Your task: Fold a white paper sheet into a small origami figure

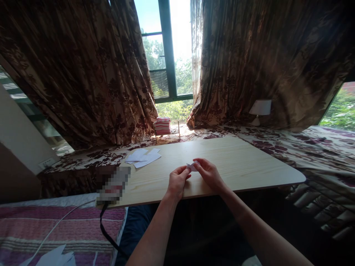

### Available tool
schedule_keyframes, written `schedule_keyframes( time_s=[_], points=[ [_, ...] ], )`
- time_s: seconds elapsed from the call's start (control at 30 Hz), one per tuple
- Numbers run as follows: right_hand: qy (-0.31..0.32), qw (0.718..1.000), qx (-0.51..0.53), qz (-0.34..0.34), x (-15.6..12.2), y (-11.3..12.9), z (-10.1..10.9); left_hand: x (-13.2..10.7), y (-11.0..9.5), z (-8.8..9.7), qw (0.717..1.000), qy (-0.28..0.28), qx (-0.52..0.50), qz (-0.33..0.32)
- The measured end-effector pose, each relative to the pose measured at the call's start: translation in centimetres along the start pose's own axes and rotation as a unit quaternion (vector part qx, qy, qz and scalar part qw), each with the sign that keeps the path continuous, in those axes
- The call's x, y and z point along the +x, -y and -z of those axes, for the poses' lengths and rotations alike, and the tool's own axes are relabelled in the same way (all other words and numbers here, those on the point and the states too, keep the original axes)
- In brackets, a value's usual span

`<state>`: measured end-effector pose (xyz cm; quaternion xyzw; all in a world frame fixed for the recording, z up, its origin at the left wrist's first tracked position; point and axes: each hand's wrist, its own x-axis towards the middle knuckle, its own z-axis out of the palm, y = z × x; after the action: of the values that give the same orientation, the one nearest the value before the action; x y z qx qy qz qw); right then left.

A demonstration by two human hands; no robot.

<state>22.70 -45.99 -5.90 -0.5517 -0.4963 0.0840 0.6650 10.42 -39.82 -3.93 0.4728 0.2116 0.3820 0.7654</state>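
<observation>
Between my two hands is a small piece of white paper (193, 167), folded or creased, held just above the front part of the wooden table (222, 155). My left hand (179, 179) pinches its left side between thumb and fingers. On the other side, my right hand (209, 173) grips it with the thumb on top and the fingers behind. The fingers partly cover the paper, so its full shape is hidden. Several loose white paper sheets (144, 159) lie overlapping on the table to the left of my hands.
A blurred-out object (113, 186) with a dark cord sits at the table's left corner. Behind stand a stack of striped cloths (162, 126) and a small lamp (260, 108). More white paper (57, 256) lies on the striped bed cover (55, 221) at lower left.
</observation>
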Motion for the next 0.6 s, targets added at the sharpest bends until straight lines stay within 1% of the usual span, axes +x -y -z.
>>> schedule_keyframes(
  time_s=[0.2, 0.33, 0.43, 0.53, 0.6],
  points=[
    [-0.012, 1.0, 0.018, -0.001, 0.0, -0.4, 0.2, 0.0, 0.0, -0.1, 1.0, -0.023, 0.001, 0.0],
    [-0.018, 1.0, 0.002, 0.006, 0.0, -0.4, 0.1, 0.1, 0.1, -0.1, 0.999, -0.031, 0.012, -0.005],
    [-0.044, 0.998, -0.031, 0.02, 0.0, -0.1, 0.3, 0.4, 0.3, 0.0, 0.999, -0.037, 0.031, -0.02],
    [-0.068, 0.993, -0.085, 0.051, 0.0, 0.8, 1.1, 0.6, 0.4, 0.0, 0.996, -0.044, 0.062, -0.044],
    [-0.051, 0.987, -0.127, 0.083, 0.0, 1.7, 1.8, 0.6, 0.5, 0.1, 0.994, -0.04, 0.087, -0.06]
  ],
)
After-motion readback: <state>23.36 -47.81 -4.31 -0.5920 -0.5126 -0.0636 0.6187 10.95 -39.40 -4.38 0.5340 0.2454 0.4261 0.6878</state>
